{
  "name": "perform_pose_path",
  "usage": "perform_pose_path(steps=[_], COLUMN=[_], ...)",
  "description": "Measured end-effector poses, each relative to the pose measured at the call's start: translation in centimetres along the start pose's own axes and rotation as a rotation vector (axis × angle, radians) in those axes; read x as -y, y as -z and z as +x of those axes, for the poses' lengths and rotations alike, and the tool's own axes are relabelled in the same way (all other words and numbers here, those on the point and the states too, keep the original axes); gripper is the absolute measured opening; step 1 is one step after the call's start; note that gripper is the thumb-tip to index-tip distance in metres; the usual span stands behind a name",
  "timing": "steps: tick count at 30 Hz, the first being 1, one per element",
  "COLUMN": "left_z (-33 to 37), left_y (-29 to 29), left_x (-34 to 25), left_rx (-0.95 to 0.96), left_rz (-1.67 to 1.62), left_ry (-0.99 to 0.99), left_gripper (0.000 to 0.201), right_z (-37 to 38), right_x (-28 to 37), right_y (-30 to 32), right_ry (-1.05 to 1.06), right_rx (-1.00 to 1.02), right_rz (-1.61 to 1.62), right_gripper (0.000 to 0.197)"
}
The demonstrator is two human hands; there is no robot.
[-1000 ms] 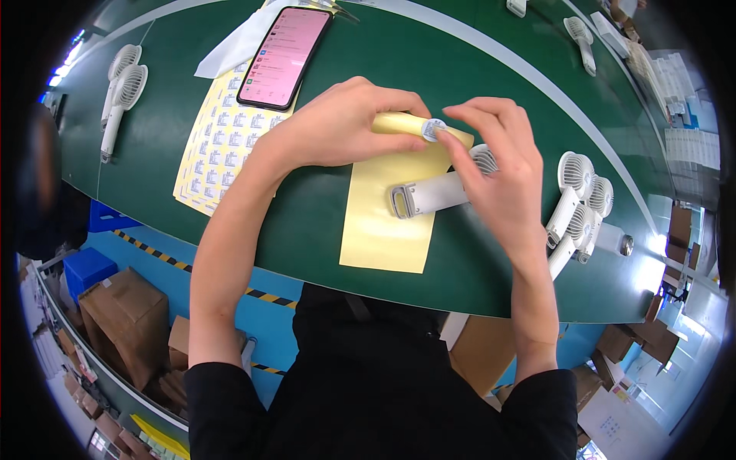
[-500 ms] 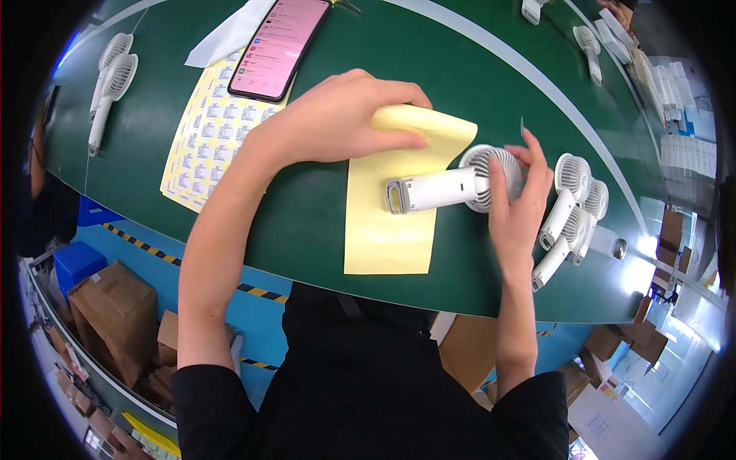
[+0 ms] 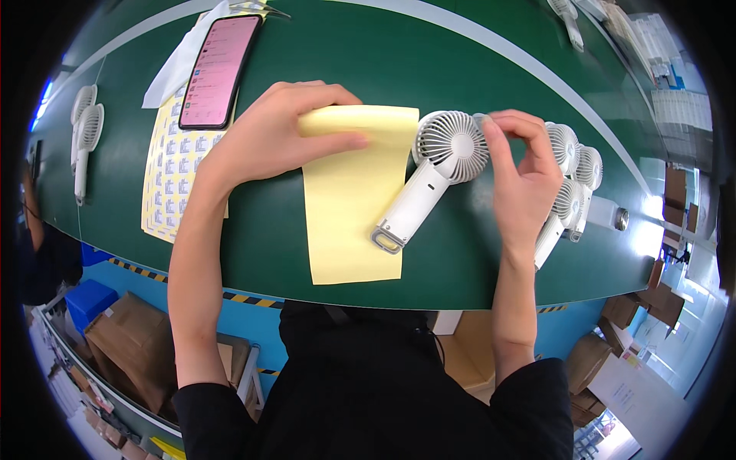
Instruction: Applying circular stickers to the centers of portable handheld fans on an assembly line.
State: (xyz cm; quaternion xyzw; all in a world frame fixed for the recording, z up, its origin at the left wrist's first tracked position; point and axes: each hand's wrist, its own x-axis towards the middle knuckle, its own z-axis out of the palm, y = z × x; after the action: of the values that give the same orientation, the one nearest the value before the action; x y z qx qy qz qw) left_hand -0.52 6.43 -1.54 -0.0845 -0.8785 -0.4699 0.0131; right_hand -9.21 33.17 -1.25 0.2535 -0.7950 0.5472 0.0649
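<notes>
Left hand: the left hand (image 3: 280,126) grasps the upper end of a yellow backing sheet (image 3: 349,199), thumb on the near face and fingers behind; the sheet's top edge curls over within that grip.
Backing sheet: its lower part lies flat on the green table (image 3: 268,253).
Right hand: the right hand (image 3: 527,165) is at the fan's grille, thumb and forefinger pinched on a small pale piece (image 3: 481,119); that piece is blurred, so its kind cannot be told.
Handheld fan: a white handheld fan (image 3: 420,198) lies slantwise between the hands; the looped handle end rests on the backing sheet, the round head just beyond the sheet's right edge.
Right of the hands: a cluster of white fans (image 3: 563,146), heads close together; beside them, a pale cylinder with a metal cap (image 3: 622,219).
Left of the hands: sheets of printed labels (image 3: 172,172); a phone (image 3: 221,73) with a lit pink screen overlaps them; white paper (image 3: 180,65) lies beside the phone, tweezers (image 3: 272,11) near its top.
Far left: two more fans (image 3: 90,126), side by side.
</notes>
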Motion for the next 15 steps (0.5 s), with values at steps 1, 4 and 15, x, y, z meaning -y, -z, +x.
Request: perform_pose_path(steps=[1, 4, 15], left_z=[-0.05, 0.07, 0.14], left_y=[-0.08, -0.23, -0.38], left_x=[0.08, 0.08, -0.23], left_rx=[0.010, 0.016, 0.022], left_rz=[-0.001, 0.012, 0.050], left_ry=[0.000, 0.033, 0.079], left_gripper=[0.029, 0.028, 0.030], right_z=[-0.21, -0.93, -0.51], right_x=[0.47, 0.31, -0.06], right_y=[0.22, 0.38, 0.99], right_ry=[-0.088, -0.258, -0.187], right_rx=[0.018, 0.150, 0.209], right_rz=[0.022, 0.074, 0.035], right_gripper=[0.010, 0.008, 0.007])
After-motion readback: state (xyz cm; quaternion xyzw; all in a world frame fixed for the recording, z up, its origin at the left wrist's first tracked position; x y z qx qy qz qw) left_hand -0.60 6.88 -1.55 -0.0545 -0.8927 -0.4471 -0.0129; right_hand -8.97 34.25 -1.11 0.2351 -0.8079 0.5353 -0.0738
